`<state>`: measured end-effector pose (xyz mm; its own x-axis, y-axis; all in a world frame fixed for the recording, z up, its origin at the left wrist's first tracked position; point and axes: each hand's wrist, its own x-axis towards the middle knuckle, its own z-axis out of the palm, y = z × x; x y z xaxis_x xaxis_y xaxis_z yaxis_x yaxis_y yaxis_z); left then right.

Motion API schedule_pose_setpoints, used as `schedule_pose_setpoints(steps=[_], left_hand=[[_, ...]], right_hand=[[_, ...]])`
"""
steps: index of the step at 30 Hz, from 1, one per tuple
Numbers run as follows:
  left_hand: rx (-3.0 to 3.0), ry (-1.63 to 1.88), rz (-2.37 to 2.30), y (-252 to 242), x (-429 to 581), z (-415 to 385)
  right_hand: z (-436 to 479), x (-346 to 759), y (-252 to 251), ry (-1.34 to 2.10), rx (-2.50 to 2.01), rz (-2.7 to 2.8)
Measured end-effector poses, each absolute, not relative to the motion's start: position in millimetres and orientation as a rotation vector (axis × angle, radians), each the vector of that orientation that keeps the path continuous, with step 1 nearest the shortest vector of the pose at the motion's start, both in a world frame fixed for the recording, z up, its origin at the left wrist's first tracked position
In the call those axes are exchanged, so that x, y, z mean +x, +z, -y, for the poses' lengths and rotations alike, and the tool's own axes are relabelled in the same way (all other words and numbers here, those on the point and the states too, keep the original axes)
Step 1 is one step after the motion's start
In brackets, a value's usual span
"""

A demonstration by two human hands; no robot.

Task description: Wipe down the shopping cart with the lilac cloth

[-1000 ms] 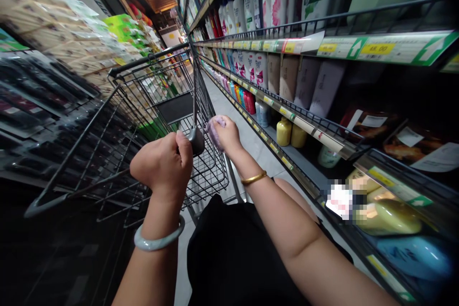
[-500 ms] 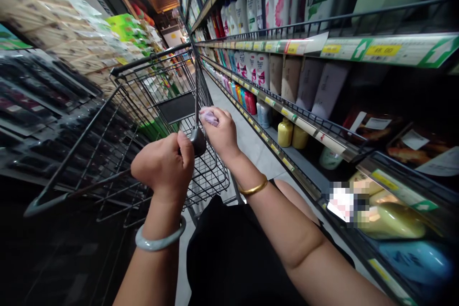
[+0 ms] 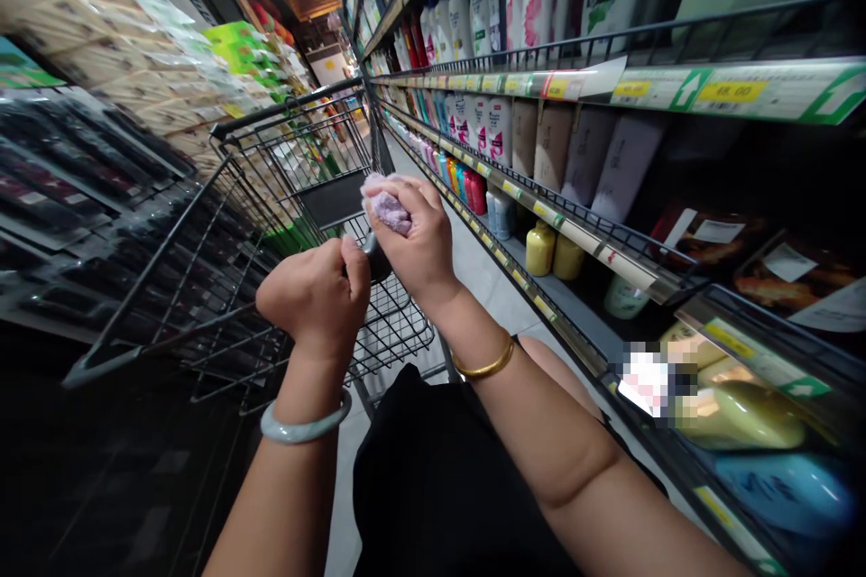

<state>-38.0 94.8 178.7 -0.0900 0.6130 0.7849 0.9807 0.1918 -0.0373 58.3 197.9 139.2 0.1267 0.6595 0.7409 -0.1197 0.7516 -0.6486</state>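
My left hand (image 3: 315, 293) is closed round the handle of a black wire shopping cart (image 3: 223, 234) at its right end. A pale jade bangle sits on that wrist. My right hand (image 3: 416, 239) is closed on a small crumpled purple cloth (image 3: 385, 207) and holds it against the upper right corner of the cart, just above and right of my left hand. A gold bangle circles the right wrist. The cart basket shows only a dark flap at its far end.
Store shelves (image 3: 582, 95) run along the right with shampoo bottles, boxes and yellow jars (image 3: 541, 248). On the left stand stacked packs of paper goods (image 3: 128, 54) and dark hanging packets. A narrow grey floor aisle leads ahead between them.
My right hand has lifted the purple cloth up and a little leftward along the cart's corner. My left hand has kept its grip on the handle.
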Motion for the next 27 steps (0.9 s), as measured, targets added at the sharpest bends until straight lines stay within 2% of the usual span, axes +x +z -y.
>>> schedule_pose_setpoints(steps=[3, 8, 12, 15, 21, 27], left_hand=[[-1.497, -0.684, 1.784, 178.5, -40.1, -97.9], [-1.483, -0.658, 1.803, 178.0, -43.6, -102.9], [-1.492, -0.649, 1.813, 178.1, -45.8, -105.5], [-1.499, -0.65, 1.811, 177.9, -46.8, -107.4], [-1.479, -0.641, 1.816, 178.7, -46.4, -108.4], [-1.483, -0.625, 1.807, 178.4, -46.6, -105.7]], right_hand=[[-202.2, 57.2, 133.7, 0.605, -0.525, 1.355], [-218.5, 48.3, 111.3, 0.912, -0.811, 1.278], [-203.2, 55.0, 137.2, 0.689, -0.528, 1.294], [-200.3, 55.9, 139.7, 0.597, -0.49, 1.323], [-215.4, 45.8, 111.6, 0.92, -0.837, 1.288], [-192.0, 60.5, 149.7, 0.563, -0.458, 1.36]])
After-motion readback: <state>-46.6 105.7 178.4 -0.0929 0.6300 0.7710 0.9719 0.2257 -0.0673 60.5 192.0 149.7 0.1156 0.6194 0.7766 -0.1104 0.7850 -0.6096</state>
